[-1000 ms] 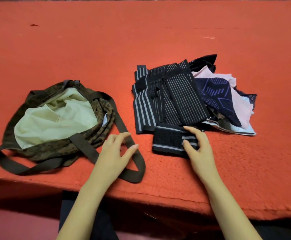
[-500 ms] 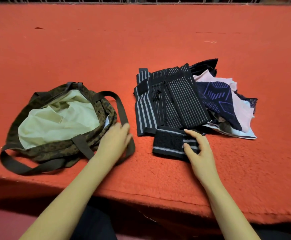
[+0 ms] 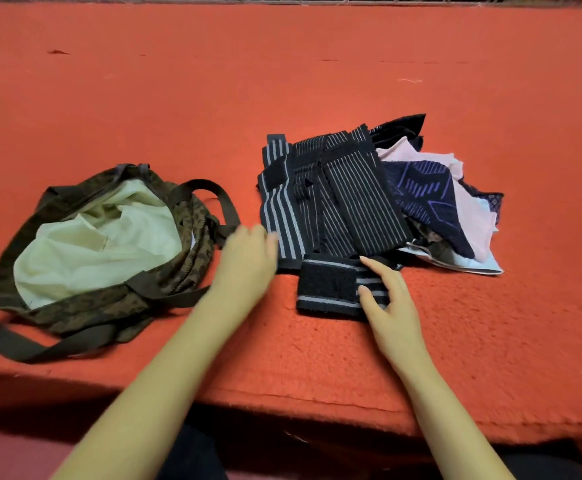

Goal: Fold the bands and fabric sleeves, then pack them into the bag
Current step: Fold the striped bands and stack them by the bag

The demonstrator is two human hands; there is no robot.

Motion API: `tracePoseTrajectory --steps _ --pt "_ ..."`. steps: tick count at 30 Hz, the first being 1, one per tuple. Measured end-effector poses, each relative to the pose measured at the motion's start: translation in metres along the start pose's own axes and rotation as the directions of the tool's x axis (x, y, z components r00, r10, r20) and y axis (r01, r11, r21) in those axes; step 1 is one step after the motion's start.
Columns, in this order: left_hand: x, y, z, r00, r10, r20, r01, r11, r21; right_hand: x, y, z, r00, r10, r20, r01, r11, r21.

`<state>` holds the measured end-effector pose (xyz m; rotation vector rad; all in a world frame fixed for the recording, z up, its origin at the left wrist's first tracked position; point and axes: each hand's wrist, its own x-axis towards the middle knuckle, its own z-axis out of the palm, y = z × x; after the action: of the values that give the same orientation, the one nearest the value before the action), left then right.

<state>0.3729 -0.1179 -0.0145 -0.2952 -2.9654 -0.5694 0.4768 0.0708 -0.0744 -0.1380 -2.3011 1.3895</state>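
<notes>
Your left hand has left the bag strap; blurred, fingers loose, holding nothing, it now touches the striped bands. Your right hand still pinches the folded band, on the table before the pile.

Left hand in motion blur; pink sleeve largely beneath navy patterned sleeve.
</notes>
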Motion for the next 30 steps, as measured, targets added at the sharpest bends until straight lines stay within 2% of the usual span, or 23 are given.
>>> tracePoseTrajectory --steps 2,3,9,13,15,18,20,26,30 --pt "-0.024 0.019 0.02 0.985 -0.022 0.169 0.061 0.972 -0.228 -0.001 -0.002 -0.001 1.0 -0.004 0.001 0.004 1.0 0.005" --pt "-0.032 0.025 0.028 0.98 -0.035 0.198 0.096 0.946 -0.309 -0.002 -0.002 -0.001 1.0 -0.009 0.004 0.009 1.0 0.015" --pt "-0.058 0.036 0.048 0.981 -0.167 0.102 0.193 0.744 -0.64 0.0 0.0 -0.004 1.0 -0.008 0.011 0.006 0.986 0.168" --pt "-0.069 0.029 0.051 0.969 -0.245 -0.02 0.112 0.512 -0.852 -0.001 -0.003 -0.002 0.999 -0.013 0.053 0.001 0.977 0.212" --pt "-0.074 0.03 0.05 0.975 -0.213 -0.057 0.052 0.472 -0.88 0.0 -0.003 -0.001 0.999 -0.004 0.053 -0.008 0.975 0.222" --pt "-0.077 0.033 0.048 0.996 -0.078 -0.051 0.0 0.55 -0.835 -0.002 -0.004 -0.002 1.0 0.005 0.03 -0.012 0.972 0.236" --pt "-0.076 0.03 0.047 0.999 -0.045 -0.025 0.004 0.558 -0.83 -0.001 -0.005 -0.004 1.0 0.01 0.026 -0.016 0.968 0.25" --pt "-0.071 0.021 0.04 0.994 -0.106 0.004 0.039 0.333 -0.942 -0.005 -0.015 -0.004 0.997 0.046 0.06 -0.064 0.937 0.343" --pt "-0.076 -0.009 0.021 0.988 -0.147 -0.051 0.017 0.428 -0.904 -0.013 -0.024 0.01 0.983 0.009 0.184 -0.049 0.976 0.212"
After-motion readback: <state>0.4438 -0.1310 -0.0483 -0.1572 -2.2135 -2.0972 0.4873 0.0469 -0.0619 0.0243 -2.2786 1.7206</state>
